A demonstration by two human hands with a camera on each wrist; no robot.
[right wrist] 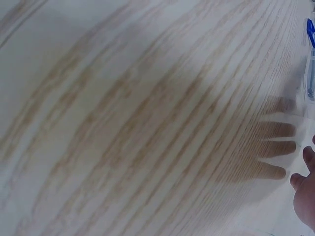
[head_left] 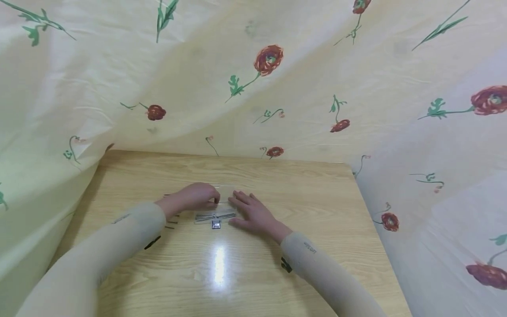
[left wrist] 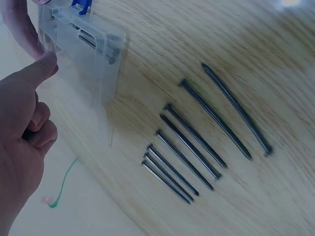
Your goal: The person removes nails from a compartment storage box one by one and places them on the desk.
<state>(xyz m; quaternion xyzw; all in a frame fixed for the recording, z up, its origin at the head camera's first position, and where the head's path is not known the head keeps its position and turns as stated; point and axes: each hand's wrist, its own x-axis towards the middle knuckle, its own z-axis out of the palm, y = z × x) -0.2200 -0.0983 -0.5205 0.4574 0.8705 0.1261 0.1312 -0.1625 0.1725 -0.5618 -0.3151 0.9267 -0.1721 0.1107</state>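
A clear plastic box (left wrist: 83, 64) with a blue latch (left wrist: 81, 6) stands at the far middle of the table, its lid lying back. Inside, dark nails (head_left: 205, 217) lie in left and right groups. My left hand (head_left: 198, 196) is over the box's left back part; in the left wrist view one digit stretches to the clear plastic while other fingers curl under. Whether those fingers pinch anything, I cannot tell. Spread and nearly straight, the fingers of my right hand (head_left: 253, 214) rest by the box's right side.
Several loose nails (left wrist: 216, 118) of graded lengths lie roughly side by side on the wooden table (head_left: 317, 211), left of the box. A flowered cloth (head_left: 190, 88) hangs behind the table and along both sides.
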